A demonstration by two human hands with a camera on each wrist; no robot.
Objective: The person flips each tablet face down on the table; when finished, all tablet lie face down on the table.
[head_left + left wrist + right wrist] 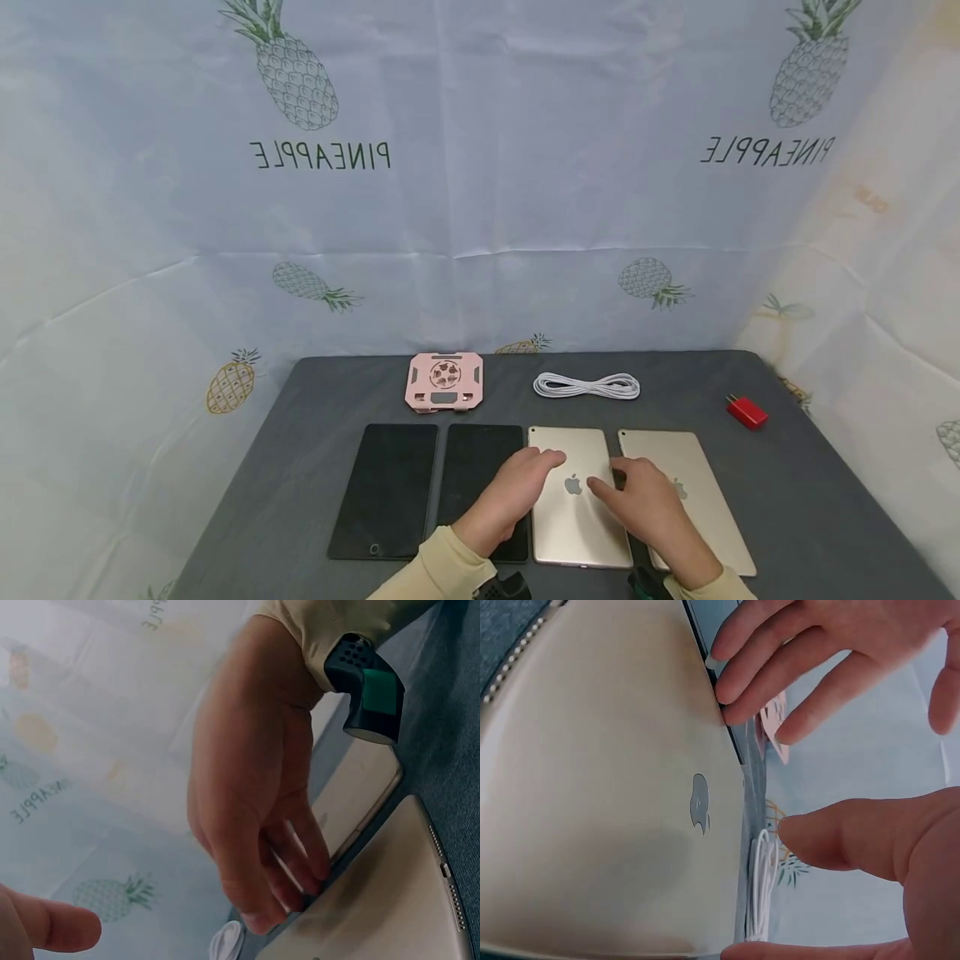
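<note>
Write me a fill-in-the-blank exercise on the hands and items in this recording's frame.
1. The left hand and right hand are at opposite long edges of a flat gold tablet bearing a grey ____ logo.
2. In the head view, the bundled thin white cable lies to the ____ of the pink perforated plate.
3. The small block-shaped charger plug is coloured ____.
Missing words: apple; right; red.

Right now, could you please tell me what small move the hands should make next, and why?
Probably grip the third tablet from the left by its long edges: the left hand is at its left edge, the right hand at its right, and both thumbs look clear of its gold back.
</note>
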